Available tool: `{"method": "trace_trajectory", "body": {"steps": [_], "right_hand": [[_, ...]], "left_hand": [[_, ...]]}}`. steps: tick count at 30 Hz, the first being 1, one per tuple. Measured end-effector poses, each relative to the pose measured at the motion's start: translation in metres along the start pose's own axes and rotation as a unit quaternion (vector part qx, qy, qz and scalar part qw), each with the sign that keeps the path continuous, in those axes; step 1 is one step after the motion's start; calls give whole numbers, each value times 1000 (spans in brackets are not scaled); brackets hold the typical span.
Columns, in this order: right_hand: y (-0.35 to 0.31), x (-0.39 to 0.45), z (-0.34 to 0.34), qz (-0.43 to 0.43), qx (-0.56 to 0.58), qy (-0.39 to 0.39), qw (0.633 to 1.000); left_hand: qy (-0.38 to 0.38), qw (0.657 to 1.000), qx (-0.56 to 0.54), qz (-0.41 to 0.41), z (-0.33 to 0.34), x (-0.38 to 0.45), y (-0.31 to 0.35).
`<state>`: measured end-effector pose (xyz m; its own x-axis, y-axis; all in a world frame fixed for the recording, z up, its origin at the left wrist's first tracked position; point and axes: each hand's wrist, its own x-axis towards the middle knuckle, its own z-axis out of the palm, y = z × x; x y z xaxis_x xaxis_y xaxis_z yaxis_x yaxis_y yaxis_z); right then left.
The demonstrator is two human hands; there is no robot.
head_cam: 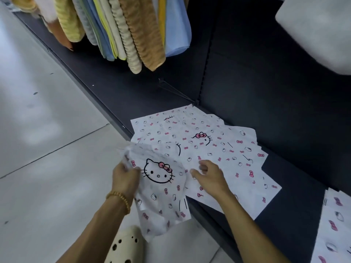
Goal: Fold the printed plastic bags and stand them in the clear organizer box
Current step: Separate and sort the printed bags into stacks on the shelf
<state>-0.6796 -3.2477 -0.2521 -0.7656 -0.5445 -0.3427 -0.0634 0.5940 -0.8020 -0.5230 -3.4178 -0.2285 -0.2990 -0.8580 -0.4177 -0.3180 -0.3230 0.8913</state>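
Perforated foam clog [124,245] below left hand [124,178] pinching crinkly printed bag [161,190].

a low dark shelf [284,103] carries a fanned spread of printed plastic bags [218,149]; more printed bags [334,224] lie at its right end.

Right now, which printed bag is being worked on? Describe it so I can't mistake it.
On the dark shelf lies a fanned pile of printed bags. The one bag at the pile's near-left corner, gripped by the left hand, is lifted and crumpled, overhanging the shelf edge; the rest lie flat.
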Motion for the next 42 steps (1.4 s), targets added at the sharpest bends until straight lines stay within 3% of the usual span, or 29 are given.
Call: {"method": "trace_trajectory", "body": {"steps": [2,8,12,17,21,23,25,27,32,34,37,42], "right_hand": [[7,16,8,32,-69,68,995],[5,48,41,105,-309,112,939],[7,64,37,158,-191,115,962],[18,63,26,132,46,129,982],[0,50,2,55,229,184,954],[-25,37,-13,-26,247,194,949],[-53,19,-27,-106,225,164,955],[-74,-1,-35,-178,197,76,961],[-79,-39,-18,-181,56,-164,968],[-72,-49,-14,-186,54,-188,963],[-62,-56,-16,-188,48,-196,961],[-47,-64,-13,-167,19,-206,964]], "left_hand": [[22,1000,-6,17,-12,3,-3],[113,993,-46,6,-46,27,-16],[111,992,-63,-3,-51,35,-15],[74,995,-62,6,-45,33,-14],[10,998,-57,21,-35,20,-1],[-26,998,-45,34,-30,10,10],[-72,996,-30,51,-25,-1,23],[-115,992,-43,36,-19,-13,36],[-117,983,-137,-48,-12,-28,63],[-126,980,-141,-70,-14,-28,66],[-240,940,-223,-92,-8,-42,68],[-315,941,-105,-68,12,-52,58]]}}
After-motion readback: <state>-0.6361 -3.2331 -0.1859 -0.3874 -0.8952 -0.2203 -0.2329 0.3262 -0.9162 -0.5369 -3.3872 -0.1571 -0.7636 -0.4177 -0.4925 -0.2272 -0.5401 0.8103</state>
